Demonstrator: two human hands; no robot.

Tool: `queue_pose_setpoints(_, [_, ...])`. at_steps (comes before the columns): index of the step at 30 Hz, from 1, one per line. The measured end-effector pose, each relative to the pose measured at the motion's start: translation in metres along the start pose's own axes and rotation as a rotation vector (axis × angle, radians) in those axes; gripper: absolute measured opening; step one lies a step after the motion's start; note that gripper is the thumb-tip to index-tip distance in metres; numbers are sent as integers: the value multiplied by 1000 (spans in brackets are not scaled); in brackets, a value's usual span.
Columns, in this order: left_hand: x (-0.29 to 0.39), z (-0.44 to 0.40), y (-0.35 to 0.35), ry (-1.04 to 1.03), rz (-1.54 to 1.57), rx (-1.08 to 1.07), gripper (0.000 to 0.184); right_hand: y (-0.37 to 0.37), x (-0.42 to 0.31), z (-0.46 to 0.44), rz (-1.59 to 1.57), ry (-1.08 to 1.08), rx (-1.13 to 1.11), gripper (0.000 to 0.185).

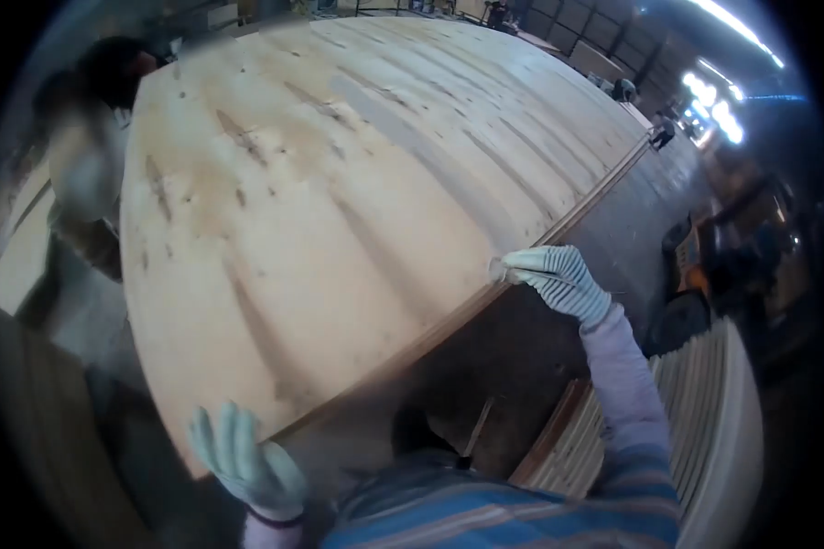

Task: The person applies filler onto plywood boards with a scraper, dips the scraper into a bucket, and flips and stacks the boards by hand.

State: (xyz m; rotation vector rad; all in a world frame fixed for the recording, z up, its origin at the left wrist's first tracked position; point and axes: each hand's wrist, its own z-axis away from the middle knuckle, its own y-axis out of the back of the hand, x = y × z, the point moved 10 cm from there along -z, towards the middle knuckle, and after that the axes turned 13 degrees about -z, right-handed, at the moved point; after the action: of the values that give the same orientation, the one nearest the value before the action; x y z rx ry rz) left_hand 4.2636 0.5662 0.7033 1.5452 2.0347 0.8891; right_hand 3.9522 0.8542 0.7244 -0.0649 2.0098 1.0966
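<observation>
A large pale wooden sheet (339, 210) with dark grain streaks spreads out before me. My left hand (247, 462), in a light glove, is at the sheet's near left corner with its fingers raised and apart. At the near edge, further right, my right hand (558, 279), in a striped glove, has its fingers pressed together around a small, pale round object (498, 269). What that object is cannot be made out. It sits right at the edge of the sheet.
On the left, a blurred person (87, 165) stands beside the sheet. Stacked boards (705, 403) lie at the lower right, near a dark and orange machine (691, 261). A distant person (662, 133) is by the sheet's far right edge.
</observation>
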Motion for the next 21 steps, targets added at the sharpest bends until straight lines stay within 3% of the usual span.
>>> queue_pose_setpoints(3, [-72, 2, 12, 187, -107, -40, 40, -24, -13, 12, -316, -235, 154, 23])
queue_pose_setpoints(6, [-103, 1, -2, 277, 98, -187, 40, -31, -48, -29, -465, -250, 299, 22])
queue_pose_setpoints(8, [-98, 9, -8, 182, 122, -84, 41, -48, -94, -87, -861, -86, 27, 23])
queue_pose_setpoints(11, [-100, 8, -13, 240, 13, -142, 40, -61, -71, -184, -1228, -177, 373, 23])
queue_pose_setpoints(14, [-102, 5, -8, 262, 30, -139, 37, -127, -71, -288, -1742, -145, 95, 20])
queue_pose_setpoints(16, [-101, 3, -3, 258, 16, -121, 34, -156, 28, -351, -965, -286, 241, 31])
queue_pose_setpoints(19, [-103, 3, -11, 244, 34, -123, 34, -151, 25, -421, 78, -209, 146, 42])
queue_pose_setpoints(21, [-104, 0, -14, 256, 52, -162, 33, -172, -11, -398, -210, -318, -40, 39])
